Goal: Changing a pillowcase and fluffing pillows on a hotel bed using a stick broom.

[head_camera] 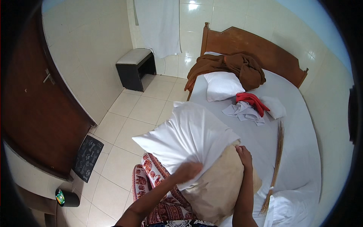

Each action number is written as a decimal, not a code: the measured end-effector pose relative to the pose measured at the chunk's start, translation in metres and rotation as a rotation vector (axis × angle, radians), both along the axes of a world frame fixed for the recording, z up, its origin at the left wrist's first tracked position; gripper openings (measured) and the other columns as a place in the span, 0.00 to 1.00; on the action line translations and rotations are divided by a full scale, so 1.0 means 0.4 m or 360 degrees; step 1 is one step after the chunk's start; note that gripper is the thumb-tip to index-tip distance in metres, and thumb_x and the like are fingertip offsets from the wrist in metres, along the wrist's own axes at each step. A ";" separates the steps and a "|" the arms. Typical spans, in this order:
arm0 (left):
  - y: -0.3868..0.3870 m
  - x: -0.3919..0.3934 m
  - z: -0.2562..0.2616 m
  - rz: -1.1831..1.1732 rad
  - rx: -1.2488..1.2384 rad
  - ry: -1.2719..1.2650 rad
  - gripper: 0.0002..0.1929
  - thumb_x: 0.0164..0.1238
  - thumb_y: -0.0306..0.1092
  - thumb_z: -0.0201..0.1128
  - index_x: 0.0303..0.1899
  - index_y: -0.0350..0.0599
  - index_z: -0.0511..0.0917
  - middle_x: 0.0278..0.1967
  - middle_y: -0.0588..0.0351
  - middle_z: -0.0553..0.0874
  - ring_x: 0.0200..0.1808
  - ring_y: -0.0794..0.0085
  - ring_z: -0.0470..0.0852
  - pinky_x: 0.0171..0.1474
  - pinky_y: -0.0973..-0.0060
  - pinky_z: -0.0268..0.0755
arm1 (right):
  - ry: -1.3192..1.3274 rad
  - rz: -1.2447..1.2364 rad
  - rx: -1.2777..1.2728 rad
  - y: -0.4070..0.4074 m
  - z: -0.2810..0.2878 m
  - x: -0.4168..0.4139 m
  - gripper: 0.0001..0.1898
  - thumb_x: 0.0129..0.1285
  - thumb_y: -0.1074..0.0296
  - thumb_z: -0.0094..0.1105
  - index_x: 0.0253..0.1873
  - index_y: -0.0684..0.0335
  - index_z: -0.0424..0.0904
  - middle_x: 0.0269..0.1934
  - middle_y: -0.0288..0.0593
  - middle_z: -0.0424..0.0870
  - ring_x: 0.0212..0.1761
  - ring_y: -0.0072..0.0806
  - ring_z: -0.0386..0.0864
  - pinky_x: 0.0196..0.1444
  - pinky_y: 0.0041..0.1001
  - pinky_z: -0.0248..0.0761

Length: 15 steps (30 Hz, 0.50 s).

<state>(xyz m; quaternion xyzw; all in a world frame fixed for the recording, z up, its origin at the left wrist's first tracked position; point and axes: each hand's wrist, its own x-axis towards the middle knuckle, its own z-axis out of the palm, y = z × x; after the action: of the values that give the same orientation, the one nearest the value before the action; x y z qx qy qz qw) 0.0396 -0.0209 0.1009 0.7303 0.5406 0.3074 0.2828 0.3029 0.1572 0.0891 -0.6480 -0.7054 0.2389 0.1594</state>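
Note:
A white pillowcase [184, 130] covers the far part of a stained beige pillow [215, 181]. The pillow's near part is bare and lies against my lap, at the side of the bed. My left hand [188, 171] grips the gathered edge of the pillowcase and is slightly blurred. At the pillow's right edge, my right hand [244, 156] is closed on the pillowcase's rim beside the beige cover; its fingertips are partly hidden.
On the bed sheet [297, 159] lie a white pillow [224, 86], a brown blanket [246, 69], a red cloth [252, 102], a crumpled white cloth [244, 112] and a stick broom [277, 161]. A stool [134, 68], a doormat [88, 157] and a black bin [69, 198] stand on the tiled floor.

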 end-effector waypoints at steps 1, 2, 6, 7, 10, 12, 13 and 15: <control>-0.029 0.029 0.021 -0.0115 -0.0107 0.0098 0.13 0.68 0.41 0.48 0.29 0.41 0.68 0.23 0.46 0.73 0.31 0.53 0.74 0.37 0.61 0.65 | 0.0011 0.0126 -0.0044 0.024 -0.009 0.017 0.32 0.59 0.38 0.46 0.51 0.64 0.74 0.43 0.56 0.80 0.46 0.49 0.77 0.48 0.38 0.68; -0.061 0.042 0.025 -0.0144 -0.0081 0.0078 0.14 0.68 0.42 0.48 0.29 0.42 0.68 0.23 0.46 0.74 0.30 0.53 0.75 0.37 0.61 0.66 | 0.0033 0.0264 -0.0092 0.041 -0.011 0.025 0.34 0.57 0.36 0.48 0.52 0.65 0.74 0.45 0.57 0.79 0.47 0.49 0.77 0.50 0.38 0.68; -0.088 0.021 0.019 -0.0039 -0.0268 0.0073 0.13 0.68 0.43 0.47 0.33 0.45 0.72 0.27 0.47 0.78 0.33 0.54 0.78 0.36 0.60 0.68 | 0.0234 0.0550 -0.0792 0.104 0.036 0.020 0.45 0.44 0.36 0.62 0.57 0.75 0.69 0.49 0.57 0.77 0.51 0.44 0.76 0.54 0.33 0.67; -0.075 0.023 0.035 -0.0061 -0.0252 0.0064 0.13 0.68 0.43 0.47 0.33 0.45 0.72 0.27 0.47 0.78 0.33 0.54 0.78 0.36 0.60 0.68 | 0.0226 0.0527 -0.0777 0.115 0.014 0.031 0.45 0.44 0.36 0.62 0.57 0.75 0.69 0.49 0.57 0.77 0.51 0.44 0.76 0.54 0.33 0.67; -0.024 -0.009 0.103 0.0645 -0.0034 0.0025 0.18 0.66 0.51 0.50 0.32 0.44 0.72 0.25 0.49 0.79 0.30 0.57 0.79 0.32 0.62 0.70 | 0.0024 0.0506 -0.0326 0.015 0.104 -0.081 0.39 0.45 0.48 0.66 0.57 0.72 0.68 0.50 0.57 0.76 0.53 0.43 0.74 0.55 0.32 0.66; 0.036 -0.017 0.150 0.0913 0.0263 0.0110 0.22 0.62 0.56 0.52 0.32 0.43 0.72 0.24 0.50 0.80 0.27 0.58 0.80 0.30 0.62 0.71 | 0.0326 0.0573 -0.0096 -0.068 0.142 -0.116 0.38 0.40 0.44 0.68 0.50 0.71 0.74 0.45 0.58 0.79 0.48 0.46 0.77 0.49 0.35 0.69; 0.066 -0.024 0.158 0.1043 0.0548 0.0238 0.24 0.61 0.58 0.53 0.32 0.42 0.72 0.24 0.51 0.81 0.26 0.58 0.81 0.30 0.61 0.71 | 0.0224 0.0572 -0.0100 -0.119 0.195 -0.148 0.35 0.41 0.44 0.68 0.47 0.71 0.75 0.41 0.58 0.81 0.44 0.47 0.79 0.46 0.35 0.70; 0.136 -0.040 0.168 0.1122 0.0432 0.0417 0.22 0.63 0.57 0.52 0.32 0.43 0.72 0.24 0.49 0.81 0.26 0.56 0.81 0.29 0.60 0.71 | 0.0222 0.0588 0.0074 -0.198 0.254 -0.166 0.31 0.44 0.47 0.67 0.45 0.71 0.76 0.37 0.57 0.82 0.42 0.48 0.79 0.45 0.35 0.71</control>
<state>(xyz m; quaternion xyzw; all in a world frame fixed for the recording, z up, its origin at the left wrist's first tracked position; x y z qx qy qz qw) 0.0235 0.0335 0.1680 0.5636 0.7441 0.3586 -0.0104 0.2363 0.0778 0.1909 -0.4856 -0.8049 0.2921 0.1763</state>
